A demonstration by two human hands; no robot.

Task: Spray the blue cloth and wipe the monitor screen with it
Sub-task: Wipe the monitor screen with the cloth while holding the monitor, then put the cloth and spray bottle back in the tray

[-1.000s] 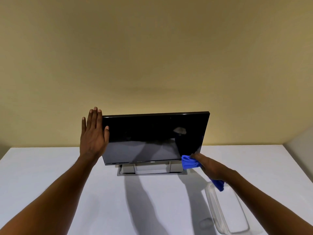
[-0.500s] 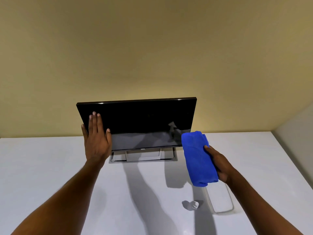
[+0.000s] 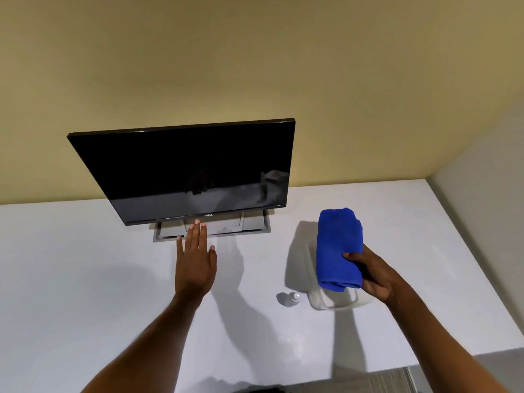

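A black monitor point(image 3: 187, 168) stands on its grey base at the back of the white table, its dark screen tilted towards me. My left hand point(image 3: 195, 263) hovers flat and open in front of the base, fingers together, holding nothing. My right hand point(image 3: 374, 275) grips a folded blue cloth point(image 3: 338, 248) and holds it over a clear tray point(image 3: 334, 303) to the right of the monitor. A small clear spray bottle point(image 3: 292, 298) stands on the table just left of the tray's near corner.
The white table point(image 3: 85, 279) runs to a yellow wall behind and a grey wall on the right. Its front edge shows at the lower right, with grey floor beyond.
My left hand has come off the monitor's left side and dropped to the front of the base. My right hand carried the blue cloth away from the screen's lower right corner, over the tray.
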